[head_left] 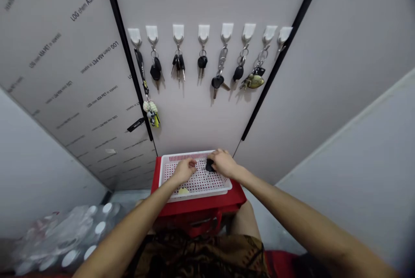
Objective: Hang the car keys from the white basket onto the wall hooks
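A white perforated plastic basket (194,191) rests on a red box in front of me. Inside it, near the back right, lies a black-headed key (209,165) with metal parts beside it. My right hand (223,163) reaches over the basket's right side, its fingers closed on the black-headed key and partly covering it. My left hand (185,170) hovers over the basket's middle, fingers loosely curled, with a gap between thumb and fingertips and nothing visible in them. A small pale yellow piece (183,191) lies at the basket's front left.
White hooks (204,32) line the panel ahead, and several hold key bunches (178,64). A strap with a panda charm (151,113) hangs leftmost. The rightmost hook (285,35) holds no key bunch. The red box (194,206) supports the basket. Wrapped bottles (100,228) stand at lower left.
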